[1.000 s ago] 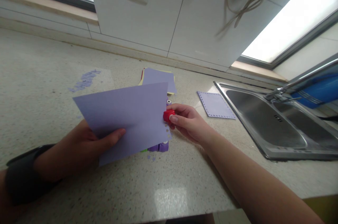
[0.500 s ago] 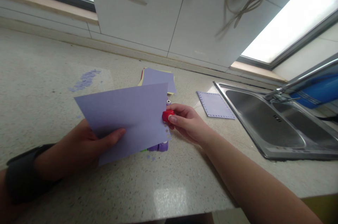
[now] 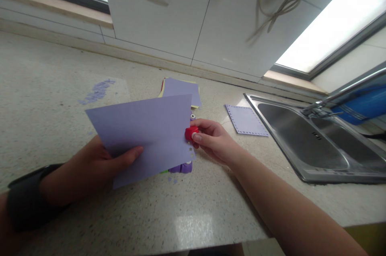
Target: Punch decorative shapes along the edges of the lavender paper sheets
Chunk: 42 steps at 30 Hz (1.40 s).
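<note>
My left hand (image 3: 105, 163) grips a sheet of purple paper (image 3: 147, 127) at its lower left, thumb on top and fingers hidden beneath. The sheet is held up above the counter. At its right edge my right hand (image 3: 211, 139) is closed on a small red craft punch (image 3: 191, 132), which sits over the paper's edge. A few star-shaped holes run along that edge just below the punch. Partly covered by the sheet are purple punches (image 3: 182, 167) with a bit of green beside them.
A stack of purple and yellow paper (image 3: 183, 89) lies behind the sheet. To the right, a purple square with punched borders (image 3: 246, 120) rests beside the steel sink (image 3: 289, 139). Purple paper bits (image 3: 98, 92) are heaped at the left on the speckled counter (image 3: 144, 220).
Almost nothing differs. The punch and the fingers of my right hand have shifted very slightly against the paper's edge; both hands keep their hold.
</note>
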Motion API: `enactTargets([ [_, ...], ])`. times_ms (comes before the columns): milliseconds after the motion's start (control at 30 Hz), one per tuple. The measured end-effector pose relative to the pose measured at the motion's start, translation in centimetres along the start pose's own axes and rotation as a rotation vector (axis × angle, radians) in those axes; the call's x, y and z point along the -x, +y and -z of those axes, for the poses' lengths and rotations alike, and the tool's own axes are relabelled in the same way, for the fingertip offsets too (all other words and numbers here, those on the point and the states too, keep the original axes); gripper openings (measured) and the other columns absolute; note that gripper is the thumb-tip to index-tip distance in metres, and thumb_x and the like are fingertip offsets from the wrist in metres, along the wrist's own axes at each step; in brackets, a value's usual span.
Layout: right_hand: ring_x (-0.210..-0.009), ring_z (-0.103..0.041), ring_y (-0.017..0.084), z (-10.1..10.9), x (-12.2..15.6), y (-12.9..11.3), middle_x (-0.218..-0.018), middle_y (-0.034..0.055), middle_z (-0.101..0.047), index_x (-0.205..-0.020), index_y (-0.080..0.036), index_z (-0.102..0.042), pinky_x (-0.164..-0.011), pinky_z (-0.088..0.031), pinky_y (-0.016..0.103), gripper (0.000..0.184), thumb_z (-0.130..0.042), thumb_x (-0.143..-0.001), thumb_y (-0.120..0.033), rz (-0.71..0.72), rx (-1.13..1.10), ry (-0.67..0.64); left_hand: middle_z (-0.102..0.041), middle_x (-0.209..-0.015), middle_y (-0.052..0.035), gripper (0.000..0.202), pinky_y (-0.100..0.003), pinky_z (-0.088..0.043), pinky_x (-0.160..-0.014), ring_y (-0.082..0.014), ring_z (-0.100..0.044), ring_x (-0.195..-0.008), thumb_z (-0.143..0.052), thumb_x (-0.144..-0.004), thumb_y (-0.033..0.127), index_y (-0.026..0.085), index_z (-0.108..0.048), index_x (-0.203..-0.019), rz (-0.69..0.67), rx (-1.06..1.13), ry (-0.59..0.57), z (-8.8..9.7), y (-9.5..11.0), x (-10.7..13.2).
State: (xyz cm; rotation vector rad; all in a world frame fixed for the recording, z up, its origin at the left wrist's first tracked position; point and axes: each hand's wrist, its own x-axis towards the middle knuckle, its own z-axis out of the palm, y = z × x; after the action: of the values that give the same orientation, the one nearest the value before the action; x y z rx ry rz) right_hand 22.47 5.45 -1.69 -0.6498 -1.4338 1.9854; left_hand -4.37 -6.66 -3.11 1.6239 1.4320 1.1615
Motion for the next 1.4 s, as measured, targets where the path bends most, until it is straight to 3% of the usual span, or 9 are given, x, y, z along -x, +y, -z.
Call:
enactTargets([
  [500,-0.065,-0.056,0.009,-0.7,-0.1,-0.1,-0.08,-0.0003,-0.069,-0.09,-0.02,-0.075,-0.059,-0.041,0.024,0.027,-0.089,-0.07,-0.03,-0.053,-0.006,0.035,-0.079,-0.114,-0.0037,0.032,-0.034,-0.059,-0.093,-0.0229,-0.074,-0.103,-0.071,-0.086,0.036,0.025,-0.071,-0.116,0.078,0.033,-0.007,-0.1,1.0,-0.2],
  [733,-0.063,-0.05,0.009,-0.8,-0.1,-0.2,-0.073,-0.0011,-0.063,-0.087,-0.018,-0.073,-0.059,-0.038,0.026,0.026,-0.086,-0.073,-0.037,-0.057,0.052,0.035,-0.081,-0.105,-0.0049,0.03,-0.031,-0.063,-0.079,-0.0235,-0.076,-0.092,-0.074,-0.084,0.04,0.022,-0.073,-0.109,0.153,0.083,-0.019,0.2,1.1,-0.3],
  [933,-0.064,-0.052,0.01,-0.8,-0.2,-0.2,-0.076,0.0001,-0.066,-0.084,-0.019,-0.074,-0.06,-0.04,0.026,0.026,-0.086,-0.072,-0.039,-0.06,0.065,0.045,-0.082,-0.099,-0.0036,0.028,-0.026,-0.063,-0.071,-0.0207,-0.077,-0.084,-0.075,-0.083,0.041,0.022,-0.074,-0.103,0.216,0.101,-0.013,0.4,0.7,-0.1],
  [1100,-0.065,-0.053,0.011,-0.6,-0.2,-0.2,-0.078,0.0011,-0.065,-0.086,-0.019,-0.074,-0.061,-0.043,0.026,0.026,-0.083,-0.076,-0.042,-0.042,0.112,0.021,-0.082,-0.102,-0.004,0.034,-0.027,-0.063,-0.074,-0.0216,-0.077,-0.087,-0.077,-0.08,0.042,0.022,-0.073,-0.107,0.232,0.104,0.015,0.2,0.9,-0.3],
  [1400,-0.064,-0.054,0.01,-0.6,-0.2,-0.2,-0.076,0.0007,-0.066,-0.085,-0.018,-0.075,-0.06,-0.042,0.025,0.024,-0.081,-0.078,-0.041,-0.018,0.117,-0.002,-0.08,-0.087,-0.0011,0.032,-0.03,-0.063,-0.079,-0.0225,-0.076,-0.087,-0.078,-0.079,0.043,0.021,-0.074,-0.103,0.212,0.062,0.036,0.1,1.3,-0.3],
])
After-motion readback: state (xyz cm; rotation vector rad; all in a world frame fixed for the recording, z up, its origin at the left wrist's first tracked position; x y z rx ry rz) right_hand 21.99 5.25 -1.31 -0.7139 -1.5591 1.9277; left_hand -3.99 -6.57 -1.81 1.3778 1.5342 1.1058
